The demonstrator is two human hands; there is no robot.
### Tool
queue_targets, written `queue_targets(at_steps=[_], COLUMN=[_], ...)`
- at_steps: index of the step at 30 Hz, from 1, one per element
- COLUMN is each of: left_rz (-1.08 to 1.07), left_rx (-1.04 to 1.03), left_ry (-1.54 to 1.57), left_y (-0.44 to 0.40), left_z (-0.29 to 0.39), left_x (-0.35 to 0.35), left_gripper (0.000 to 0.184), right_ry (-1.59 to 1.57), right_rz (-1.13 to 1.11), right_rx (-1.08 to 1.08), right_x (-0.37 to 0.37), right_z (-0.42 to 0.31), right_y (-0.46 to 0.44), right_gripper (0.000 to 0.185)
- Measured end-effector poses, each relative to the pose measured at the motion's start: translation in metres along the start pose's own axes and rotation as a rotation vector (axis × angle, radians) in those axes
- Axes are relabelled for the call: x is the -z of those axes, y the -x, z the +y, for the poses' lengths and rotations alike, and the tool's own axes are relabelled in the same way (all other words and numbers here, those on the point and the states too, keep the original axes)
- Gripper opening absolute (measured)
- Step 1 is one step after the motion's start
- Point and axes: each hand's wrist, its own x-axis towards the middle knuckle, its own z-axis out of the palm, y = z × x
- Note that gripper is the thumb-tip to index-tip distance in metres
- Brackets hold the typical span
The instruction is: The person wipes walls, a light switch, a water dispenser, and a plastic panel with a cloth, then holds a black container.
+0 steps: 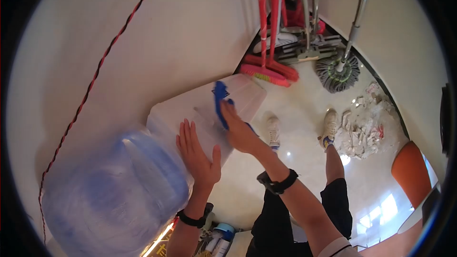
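My right hand [239,129] grips a blue cloth [220,100] and presses it on the top of a whitish, translucent plastic box [169,110] against the wall. My left hand [196,156] lies on the same box, fingers stretched out and thumb apart, holding nothing. Beside that hand, at lower left, sits a large rounded, bluish see-through plastic thing [114,200]; I cannot tell whether it is a bottle or a wrapped bundle. Dark bands circle both wrists.
Red brooms [266,69] and a grey string mop [339,72] lean in the far corner. Crumpled plastic and paper litter [366,128] lies on the floor at right, near an orange object [413,171]. A red-black twisted cord [97,69] hangs along the left wall.
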Motion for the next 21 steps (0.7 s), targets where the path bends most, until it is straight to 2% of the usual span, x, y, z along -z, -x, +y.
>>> queue_targets(at_steps=[2, 3, 6, 8, 11, 14, 16, 17, 19, 20, 21], left_rz=[-0.007, -0.007, 0.019, 0.023, 0.051, 0.077, 0.079, 0.086, 0.086, 0.087, 0.085], left_rx=[0.004, 0.009, 0.005, 0.008, 0.006, 0.027, 0.025, 0.024, 0.024, 0.025, 0.026], left_ry=[0.046, 0.038, 0.081, 0.120, 0.139, 0.170, 0.182, 0.195, 0.201, 0.205, 0.204], left_y=[-0.001, -0.001, -0.001, -0.001, -0.001, 0.001, 0.001, 0.001, 0.002, 0.002, 0.002], left_z=[0.000, 0.000, 0.000, 0.001, 0.002, 0.002, 0.002, 0.002, 0.002, 0.001, 0.001], left_x=[0.001, 0.001, 0.001, 0.002, 0.002, 0.001, 0.001, 0.001, 0.000, 0.000, 0.000], left_gripper=[0.074, 0.074, 0.071, 0.071, 0.071, 0.069, 0.069, 0.069, 0.068, 0.068, 0.068], right_ry=[-0.268, -0.191, -0.236, -0.360, -0.285, -0.189, -0.194, -0.197, -0.051, -0.054, -0.084], right_rz=[-0.172, -0.198, -0.203, -0.271, -0.233, -0.276, -0.301, -0.298, -0.121, -0.121, -0.021], right_rx=[0.100, 0.235, 0.245, 0.242, 0.274, 0.317, 0.212, 0.207, 0.250, 0.248, 0.303], right_x=[-0.024, -0.032, -0.040, -0.035, -0.032, 0.000, 0.016, 0.012, -0.004, -0.014, -0.024], right_z=[-0.001, -0.004, -0.009, -0.009, -0.005, -0.022, -0.033, -0.030, -0.024, -0.019, -0.014], right_y=[-0.012, -0.014, -0.020, -0.021, -0.018, -0.005, -0.003, -0.003, -0.001, -0.002, -0.004], right_gripper=[0.071, 0.062, 0.053, 0.060, 0.056, 0.052, 0.037, 0.037, 0.037, 0.037, 0.037])
